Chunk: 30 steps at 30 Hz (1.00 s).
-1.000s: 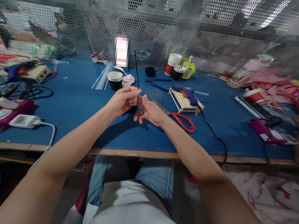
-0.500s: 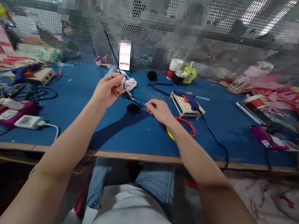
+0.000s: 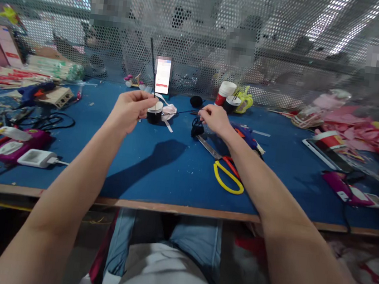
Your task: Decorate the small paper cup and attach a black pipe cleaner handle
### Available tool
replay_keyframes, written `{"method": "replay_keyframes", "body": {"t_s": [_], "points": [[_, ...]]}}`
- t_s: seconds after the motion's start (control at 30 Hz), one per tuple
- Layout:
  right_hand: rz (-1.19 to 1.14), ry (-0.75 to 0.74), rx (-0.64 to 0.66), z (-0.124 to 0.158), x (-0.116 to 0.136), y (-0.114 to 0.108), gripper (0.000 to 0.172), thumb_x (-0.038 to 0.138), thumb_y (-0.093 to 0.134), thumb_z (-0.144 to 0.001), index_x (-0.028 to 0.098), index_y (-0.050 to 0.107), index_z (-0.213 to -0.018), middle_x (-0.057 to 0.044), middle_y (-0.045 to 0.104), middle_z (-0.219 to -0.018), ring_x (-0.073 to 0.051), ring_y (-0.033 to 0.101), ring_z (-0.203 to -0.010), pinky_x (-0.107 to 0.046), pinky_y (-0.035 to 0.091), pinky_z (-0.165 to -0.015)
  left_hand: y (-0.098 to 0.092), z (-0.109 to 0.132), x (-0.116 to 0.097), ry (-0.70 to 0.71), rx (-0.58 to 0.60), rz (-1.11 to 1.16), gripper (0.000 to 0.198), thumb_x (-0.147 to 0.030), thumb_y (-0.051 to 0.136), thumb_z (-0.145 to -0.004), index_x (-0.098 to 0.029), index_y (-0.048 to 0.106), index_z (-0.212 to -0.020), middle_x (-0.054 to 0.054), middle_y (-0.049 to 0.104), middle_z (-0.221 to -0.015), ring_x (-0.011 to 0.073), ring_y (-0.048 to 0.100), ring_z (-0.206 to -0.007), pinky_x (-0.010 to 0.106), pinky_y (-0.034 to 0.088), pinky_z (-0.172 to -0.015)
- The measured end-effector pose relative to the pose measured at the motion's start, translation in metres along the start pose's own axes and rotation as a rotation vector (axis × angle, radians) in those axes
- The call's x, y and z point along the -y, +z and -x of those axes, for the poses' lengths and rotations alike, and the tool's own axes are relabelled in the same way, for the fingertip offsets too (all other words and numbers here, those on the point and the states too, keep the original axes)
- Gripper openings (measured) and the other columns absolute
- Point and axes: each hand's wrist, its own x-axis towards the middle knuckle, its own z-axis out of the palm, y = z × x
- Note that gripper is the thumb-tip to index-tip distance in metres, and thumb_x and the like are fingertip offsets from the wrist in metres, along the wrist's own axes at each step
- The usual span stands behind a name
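Note:
My left hand (image 3: 132, 108) is closed in a pinch around a thin black stick (image 3: 152, 67), which points almost straight up. Just behind those fingers is a black-and-white cup (image 3: 155, 112), partly covered by the hand. From the stick a black yarn strand (image 3: 184, 112) runs rightward to my right hand (image 3: 214, 118), whose fingertips are pinched on it. Under the right hand sits a small clump of black yarn (image 3: 197, 129), close to the blade tips of a pair of scissors (image 3: 228, 176) with red and yellow handles.
Behind the hands are a lit phone (image 3: 162, 76), crumpled white material (image 3: 168, 112), a black yarn ball (image 3: 196, 101) and paper cups (image 3: 227, 89). A glue gun (image 3: 245, 137) lies beyond my right forearm. Purple power strips (image 3: 21, 144) lie to the left and right.
My right hand has moved right and away from me, stretching the strand longer. The yarn clump has shifted right. The stick stands more upright, and the scissors and cup behind my left hand now show.

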Motion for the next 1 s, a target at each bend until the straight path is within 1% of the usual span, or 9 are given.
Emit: {"method": "replay_keyframes", "body": {"t_s": [0.13,0.23,0.27,0.37,0.4,0.53,0.7,0.87,1.0], "points": [[-0.070,-0.070,-0.089,-0.037,-0.004,-0.001,0.018,0.022,0.046,-0.079,0.014,0.061,-0.076,-0.006,0.064,-0.071,-0.016,0.061,-0.069,-0.031,0.048,-0.070,-0.001,0.005,0.001,-0.077,0.041,-0.173,0.013,-0.019,0.070,-0.057,-0.012,0.059,-0.061,-0.003,0.048,-0.051,0.0019,0.031,-0.039,0.021,0.019,-0.039],[-0.130,-0.088,-0.172,-0.061,-0.001,-0.005,0.020,0.021,0.043,-0.082,0.013,0.061,-0.083,-0.006,0.064,-0.075,-0.015,0.062,-0.069,-0.030,0.050,-0.069,0.000,0.011,0.008,-0.125,0.092,-0.226,0.015,-0.023,0.070,-0.058,-0.012,0.060,-0.062,-0.003,0.049,-0.053,0.0019,0.032,-0.041,0.020,0.020,-0.041],[-0.138,-0.089,-0.157,-0.068,0.001,-0.007,0.020,0.021,0.043,-0.083,0.013,0.061,-0.083,-0.005,0.063,-0.072,-0.014,0.062,-0.067,-0.030,0.050,-0.067,0.001,0.013,0.011,-0.139,0.109,-0.232,0.017,-0.024,0.070,-0.059,-0.012,0.059,-0.063,-0.003,0.049,-0.054,0.0021,0.033,-0.042,0.020,0.021,-0.041],[-0.099,-0.077,0.037,-0.083,0.006,-0.010,0.014,0.017,0.050,-0.079,0.013,0.063,-0.077,-0.003,0.059,-0.059,-0.014,0.060,-0.056,-0.031,0.052,-0.061,0.004,0.018,0.020,-0.192,0.168,-0.247,0.020,-0.028,0.069,-0.059,-0.012,0.059,-0.065,-0.002,0.050,-0.057,0.0030,0.034,-0.045,0.020,0.023,-0.043],[-0.090,-0.072,0.068,-0.087,0.008,-0.011,0.013,0.016,0.051,-0.078,0.013,0.063,-0.076,-0.003,0.058,-0.056,-0.014,0.059,-0.054,-0.032,0.052,-0.060,0.006,0.020,0.023,-0.207,0.191,-0.254,0.021,-0.029,0.069,-0.060,-0.012,0.059,-0.067,-0.002,0.050,-0.058,0.0035,0.035,-0.046,0.020,0.023,-0.044],[-0.132,-0.020,-0.065,-0.103,0.011,-0.013,0.019,0.011,0.044,-0.081,0.013,0.063,-0.078,-0.003,0.057,-0.057,-0.014,0.059,-0.054,-0.033,0.053,-0.060,0.013,0.028,0.024,-0.229,0.254,-0.241,0.023,-0.032,0.069,-0.060,-0.013,0.058,-0.068,-0.001,0.052,-0.061,0.0043,0.036,-0.050,0.020,0.023,-0.046],[-0.075,0.032,-0.071,-0.117,0.017,-0.014,0.019,0.008,0.044,-0.080,0.013,0.061,-0.073,-0.003,0.055,-0.057,-0.014,0.058,-0.054,-0.034,0.053,-0.059,0.018,0.040,0.018,-0.278,0.293,-0.178,0.022,-0.031,0.070,-0.060,-0.013,0.058,-0.065,-0.001,0.055,-0.064,0.0043,0.039,-0.053,0.020,0.026,-0.049],[-0.084,0.071,-0.127,-0.135,0.026,-0.022,0.019,0.009,0.043,-0.082,0.013,0.060,-0.076,-0.004,0.057,-0.063,-0.014,0.059,-0.057,-0.033,0.052,-0.059,0.019,0.048,0.019,-0.325,0.352,-0.112,0.021,-0.029,0.070,-0.060,-0.013,0.059,-0.067,0.000,0.057,-0.066,0.0054,0.045,-0.057,0.020,0.031,-0.054],[-0.081,0.089,-0.132,-0.148,0.027,-0.024,0.018,0.010,0.043,-0.083,0.013,0.060,-0.077,-0.005,0.058,-0.066,-0.015,0.060,-0.060,-0.034,0.052,-0.061,0.022,0.054,0.021,-0.406,0.445,-0.099,0.020,-0.029,0.070,-0.061,-0.013,0.061,-0.067,0.000,0.057,-0.063,0.0066,0.048,-0.057,0.021,0.035,-0.056]]}}
